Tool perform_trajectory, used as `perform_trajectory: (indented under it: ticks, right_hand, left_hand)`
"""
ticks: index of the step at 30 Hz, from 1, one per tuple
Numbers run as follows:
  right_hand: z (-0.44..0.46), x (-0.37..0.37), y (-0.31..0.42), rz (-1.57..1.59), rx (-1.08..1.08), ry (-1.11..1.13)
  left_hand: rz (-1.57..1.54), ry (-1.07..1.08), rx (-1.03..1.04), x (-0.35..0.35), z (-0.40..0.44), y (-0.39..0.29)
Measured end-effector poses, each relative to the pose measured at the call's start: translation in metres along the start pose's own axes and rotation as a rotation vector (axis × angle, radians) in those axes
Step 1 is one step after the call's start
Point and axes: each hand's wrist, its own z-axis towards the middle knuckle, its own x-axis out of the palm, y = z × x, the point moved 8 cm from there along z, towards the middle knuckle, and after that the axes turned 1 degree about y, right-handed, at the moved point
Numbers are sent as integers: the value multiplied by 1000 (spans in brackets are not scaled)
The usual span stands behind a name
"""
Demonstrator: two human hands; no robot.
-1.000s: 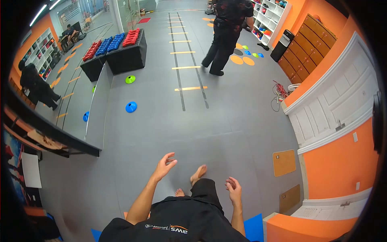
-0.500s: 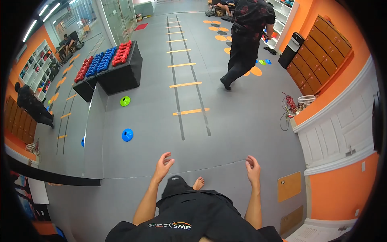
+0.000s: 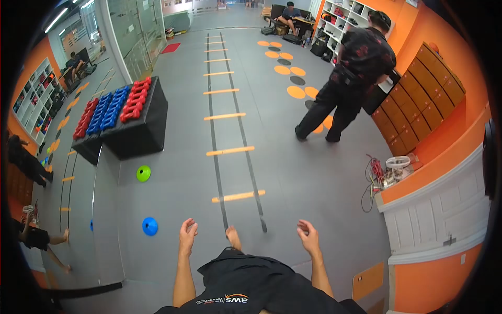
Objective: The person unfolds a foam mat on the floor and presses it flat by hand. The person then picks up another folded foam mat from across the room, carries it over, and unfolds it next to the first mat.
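My left hand (image 3: 187, 236) hangs in the air in front of my body, fingers loosely bent and apart, holding nothing. Level with it on the other side, my right hand (image 3: 308, 238) is likewise open and touches nothing. Between them a bare foot (image 3: 234, 238) shows at the near end of a floor ladder (image 3: 235, 197) with orange rungs and dark side straps. Left of my left hand, a blue disc cone (image 3: 150, 226) lies on the grey floor, with a green disc cone (image 3: 143, 174) farther off.
Red and blue dumbbells (image 3: 109, 108) lie on a black box (image 3: 144, 133) beside a mirror wall. A person (image 3: 355, 73) in dark clothes stands at right near brown lockers (image 3: 418, 99). A cable tangle (image 3: 375, 170) and fan (image 3: 397, 162) lie by the wall; another person (image 3: 291, 18) sits far back.
My view has moved forward, so the ladder and cones are closer. A bare foot is now at the ladder's near end. The dark-clothed person has shifted right. Both hands stay raised and open.
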Motion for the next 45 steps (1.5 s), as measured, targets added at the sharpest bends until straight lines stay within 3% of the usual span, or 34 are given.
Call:
perform_trajectory:
  ticks: [2, 6, 11, 15, 18, 22, 27, 33, 37, 45]
  right_hand:
    - [52, 3, -10, 62, 45, -19]
    - [141, 12, 44, 4, 66, -76]
    - [264, 4, 26, 71, 140, -156]
    - [377, -23, 2, 128, 209, -191]
    - [486, -53, -1, 14, 126, -180]
    - [645, -85, 74, 18, 18, -191]
    - [822, -80, 168, -1, -96, -60]
    - [1010, -63, 182, -35, -87, 22]
    - [1114, -65, 191, -40, -7, 7]
    - [1290, -78, 205, 67, 110, -45]
  left_hand:
    - [-39, 41, 18, 37, 66, -37]
    - [101, 270, 176, 138, 170, -127]
    - [176, 454, 221, 265, 285, -203]
    - [134, 405, 228, 331, 378, -247]
    - [82, 344, 144, 367, 450, -264]
    - [211, 351, 169, 419, 540, -310]
    - [73, 305, 160, 482, 640, -363]
    - [42, 280, 88, 546, 790, -378]
    - [35, 256, 46, 593, 895, -444]
    - [195, 471, 189, 752, 1088, -599]
